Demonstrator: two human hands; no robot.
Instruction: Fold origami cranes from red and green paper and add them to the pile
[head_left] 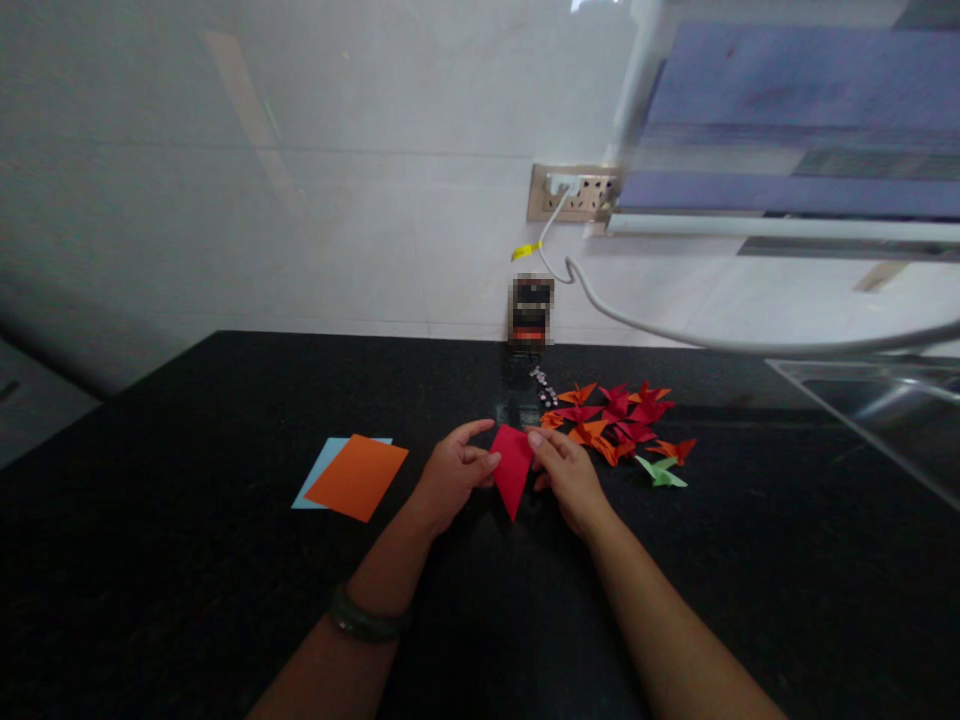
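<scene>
A folded red sheet of origami paper (512, 470), kite-shaped with its point toward me, is held between my two hands over the black countertop (465, 620). My left hand (455, 475) pinches its left edge between thumb and fingers, the index finger stretched along the top. On the other side, my right hand (568, 478) grips the upper right edge, thumb on the front face. Just beyond my right hand lie several folded paper cranes (615, 403), red and orange. One pale green crane (663, 472) lies at their near right.
An orange square sheet (358, 478) overlaps a light blue sheet (319, 480) on the left. At the wall stands a phone-like object with a blurred front (531, 312), a beaded strap (543, 386) before it. A white cable (645, 325) runs from the socket (574, 193). A sink edge (862, 430) is at right.
</scene>
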